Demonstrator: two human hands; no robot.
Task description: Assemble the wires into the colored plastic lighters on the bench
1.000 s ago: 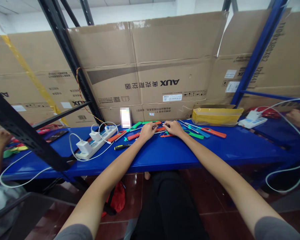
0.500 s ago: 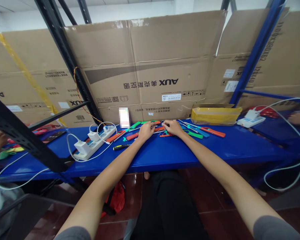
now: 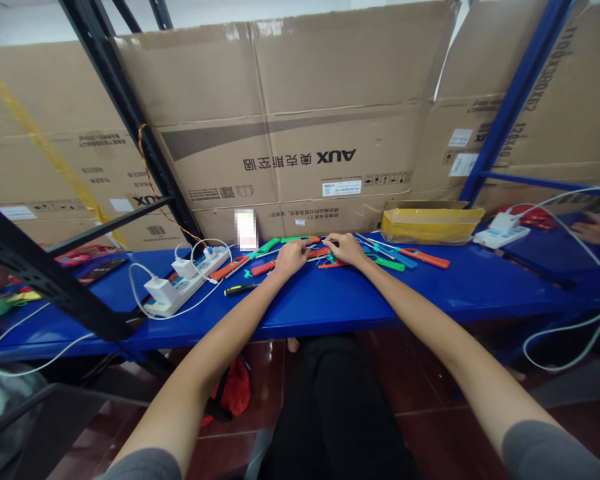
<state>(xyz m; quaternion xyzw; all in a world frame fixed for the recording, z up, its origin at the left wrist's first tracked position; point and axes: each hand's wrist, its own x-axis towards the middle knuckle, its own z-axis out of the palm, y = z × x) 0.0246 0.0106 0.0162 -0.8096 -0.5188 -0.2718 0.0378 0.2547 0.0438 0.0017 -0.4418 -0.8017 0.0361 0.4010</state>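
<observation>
Our left hand [image 3: 291, 259] and right hand [image 3: 346, 249] curl close together near the back edge of the blue desk [image 3: 330, 307]; we cannot tell whether they grasp anything. Orange and green plastic-handled tools [image 3: 424, 258] lie around them, a yellow-and-black screwdriver [image 3: 240, 289] nearby toward the left.

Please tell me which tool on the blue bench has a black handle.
The yellow-banded black screwdriver lying apart, front left; the other tools have orange, green or blue handles.

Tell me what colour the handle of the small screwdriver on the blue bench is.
The screwdriver handle is black with yellow markings; it shows best in the head view.
</observation>
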